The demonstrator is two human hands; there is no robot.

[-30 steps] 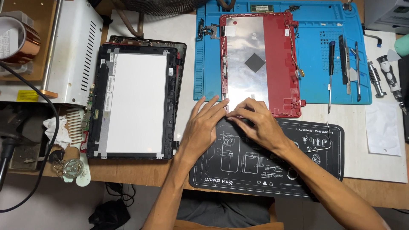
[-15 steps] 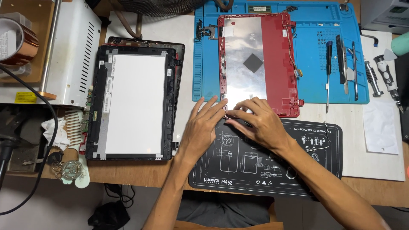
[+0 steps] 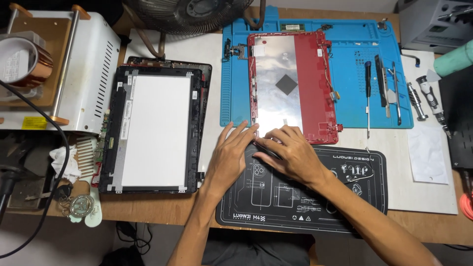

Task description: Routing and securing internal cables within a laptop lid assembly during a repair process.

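Observation:
A red laptop lid (image 3: 315, 98) with a silver foil lining lies inside-up on a blue work mat (image 3: 354, 44). My left hand (image 3: 230, 158) lies flat with its fingers spread, and the fingertips touch the lid's near left corner. My right hand (image 3: 291, 153) rests beside it, its fingers curled down onto the same near edge. Both palms are over a black printed mat (image 3: 345, 197). Neither hand lifts anything. What sits under the fingertips is hidden.
A screen panel in a black frame (image 3: 155, 128) lies to the left. A white machine (image 3: 88, 64) with a tape roll (image 3: 22, 61) stands at far left, and a fan (image 3: 192, 12) at the back. A screwdriver (image 3: 367, 93) and tweezers (image 3: 387, 86) lie on the blue mat.
Both hands stay at the lid's near edge. The right fingers have crept slightly left along it, closer to the left fingertips.

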